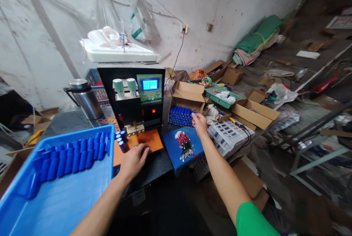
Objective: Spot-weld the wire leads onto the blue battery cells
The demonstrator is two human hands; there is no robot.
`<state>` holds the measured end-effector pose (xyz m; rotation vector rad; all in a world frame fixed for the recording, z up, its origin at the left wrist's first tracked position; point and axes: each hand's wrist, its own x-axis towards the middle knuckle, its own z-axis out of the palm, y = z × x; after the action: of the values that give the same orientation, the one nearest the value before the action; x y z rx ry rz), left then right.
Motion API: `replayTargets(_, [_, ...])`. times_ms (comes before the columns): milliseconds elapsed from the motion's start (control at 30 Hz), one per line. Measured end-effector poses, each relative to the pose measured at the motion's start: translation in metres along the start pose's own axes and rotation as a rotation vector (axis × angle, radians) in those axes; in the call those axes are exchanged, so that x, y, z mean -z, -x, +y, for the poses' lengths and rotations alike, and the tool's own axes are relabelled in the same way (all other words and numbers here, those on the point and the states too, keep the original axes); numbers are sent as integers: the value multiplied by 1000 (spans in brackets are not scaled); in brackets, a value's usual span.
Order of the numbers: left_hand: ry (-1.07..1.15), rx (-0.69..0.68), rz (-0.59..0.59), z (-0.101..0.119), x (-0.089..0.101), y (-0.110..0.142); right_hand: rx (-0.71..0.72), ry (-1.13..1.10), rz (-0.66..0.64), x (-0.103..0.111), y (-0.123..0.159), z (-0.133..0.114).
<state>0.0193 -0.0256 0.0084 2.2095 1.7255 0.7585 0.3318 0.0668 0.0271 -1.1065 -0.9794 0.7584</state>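
Observation:
My right hand point(200, 123) reaches to the cardboard box point(189, 93), fingers closed on a blue cylindrical battery cell point(193, 113) at the edge of the stack. Rows of similar blue cells point(180, 115) lie in that box. My left hand point(134, 161) rests on the orange board point(155, 140), fingers loosely bent and a little apart from the thumb. Just left of it stand several blue cells with pale ends point(120, 141). Behind it is the black spot welder point(129, 113), its screen lit. A bundle of red and black wire leads point(184, 145) lies on a blue surface between my hands.
On the left a blue tray point(79, 206) holds rows of blue cells. A steel jug point(85, 100) stands behind it. To the right are a green tray point(220, 96) with white parts, a white plastic crate point(227, 135) and an open carton point(254, 113).

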Motion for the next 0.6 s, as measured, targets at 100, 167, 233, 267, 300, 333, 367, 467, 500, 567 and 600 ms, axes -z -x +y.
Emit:
replayTargets(100, [166, -27, 53, 3, -2, 1, -73, -275, -76, -17, 18, -22])
replayTargets(167, [328, -21, 77, 8, -2, 3, -132, -398, -179, -32, 35, -30])
replayTargets(233, [498, 10, 63, 15, -1, 5, -191, -477, -268, -48, 55, -32])
replayTargets(267, [574, 31, 38, 18, -1, 7, -221, -506, -305, -57, 65, -31])
replayTargets(300, [639, 54, 5, 21, 0, 8, -250, -528, -336, -65, 74, -29])
replayTargets(333, [695, 77, -29, 23, 1, 9, -276, -543, -361, -73, 83, -27])
replayTargets(367, [747, 99, -59, 24, 1, 10, -301, -552, -383, -80, 92, -25])
replayTargets(467, [871, 143, -101, 25, 2, 12, -349, -552, -420, -99, 111, -18])
replayTargets(500, [896, 156, -95, 24, 2, 13, -355, -548, -425, -104, 115, -17])
replayTargets(567, [924, 186, -64, 22, 1, 12, -357, -538, -428, -111, 121, -14])
replayTargets(600, [929, 202, -49, 22, 0, 12, -352, -528, -427, -112, 123, -12])
